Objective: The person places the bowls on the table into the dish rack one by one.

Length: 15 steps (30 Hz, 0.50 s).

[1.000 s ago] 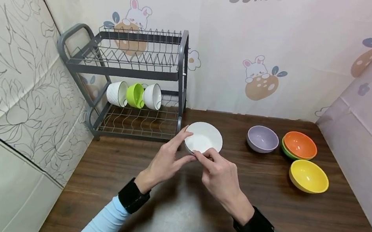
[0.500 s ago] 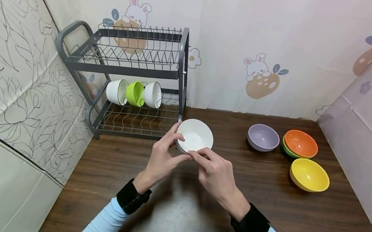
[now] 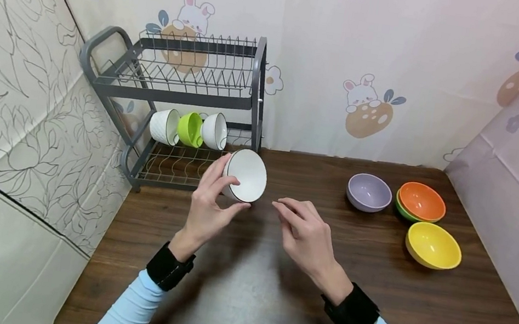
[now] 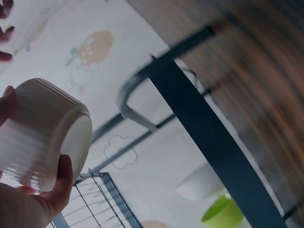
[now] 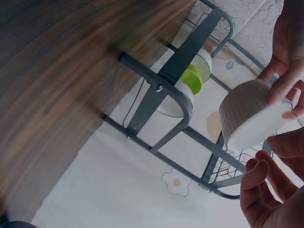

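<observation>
A white bowl with a thin dark rim and ribbed outside is held up in front of the rack, tilted with its mouth toward the head camera. My left hand grips its left side, thumb at the lower edge and a finger over the rim. In the left wrist view the bowl shows its ribbed wall and base. My right hand is apart from the bowl, to its right, fingers loosely bent and holding nothing. The right wrist view shows the same gap between this hand and the bowl.
A grey two-tier dish rack stands at the back left. On its lower tier, a white textured bowl, a green bowl and another white bowl sit on edge. At right are purple, orange on green, and yellow bowls.
The white bowl has moved left and a little up toward the rack in my left hand, tilting more. My right hand has let go of its rim and stayed behind.
</observation>
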### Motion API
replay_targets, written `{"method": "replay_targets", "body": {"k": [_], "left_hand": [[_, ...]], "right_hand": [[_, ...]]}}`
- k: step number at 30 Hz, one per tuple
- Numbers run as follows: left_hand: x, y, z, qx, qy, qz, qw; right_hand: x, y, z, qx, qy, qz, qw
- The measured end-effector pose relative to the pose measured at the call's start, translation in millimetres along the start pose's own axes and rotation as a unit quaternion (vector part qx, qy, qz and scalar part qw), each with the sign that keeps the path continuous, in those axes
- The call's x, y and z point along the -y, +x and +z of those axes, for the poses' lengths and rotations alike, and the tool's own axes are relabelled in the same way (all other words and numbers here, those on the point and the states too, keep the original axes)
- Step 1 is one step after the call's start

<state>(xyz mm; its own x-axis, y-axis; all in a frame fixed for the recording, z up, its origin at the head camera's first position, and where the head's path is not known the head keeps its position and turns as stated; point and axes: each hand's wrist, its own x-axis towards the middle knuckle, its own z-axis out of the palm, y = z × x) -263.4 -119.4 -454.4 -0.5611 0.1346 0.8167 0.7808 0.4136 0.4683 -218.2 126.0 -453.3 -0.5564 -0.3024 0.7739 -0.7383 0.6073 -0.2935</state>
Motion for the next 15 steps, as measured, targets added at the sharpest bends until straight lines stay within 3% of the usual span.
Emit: {"method": "replay_targets", "body": {"k": [5,15], "left_hand": [[14.5,4.4,-8.3,0.019,0.051,0.025,0.9982],[40.1,16.9,-11.5,0.074,0.133,0.037,0.9876]], "right_hand": [[-3.0,-4.4,-2.7,-0.004,0.004,0.012,1.0],[-6.6,-12.7,-6.9,0.005,-0.001,0.031,1.0]]}}
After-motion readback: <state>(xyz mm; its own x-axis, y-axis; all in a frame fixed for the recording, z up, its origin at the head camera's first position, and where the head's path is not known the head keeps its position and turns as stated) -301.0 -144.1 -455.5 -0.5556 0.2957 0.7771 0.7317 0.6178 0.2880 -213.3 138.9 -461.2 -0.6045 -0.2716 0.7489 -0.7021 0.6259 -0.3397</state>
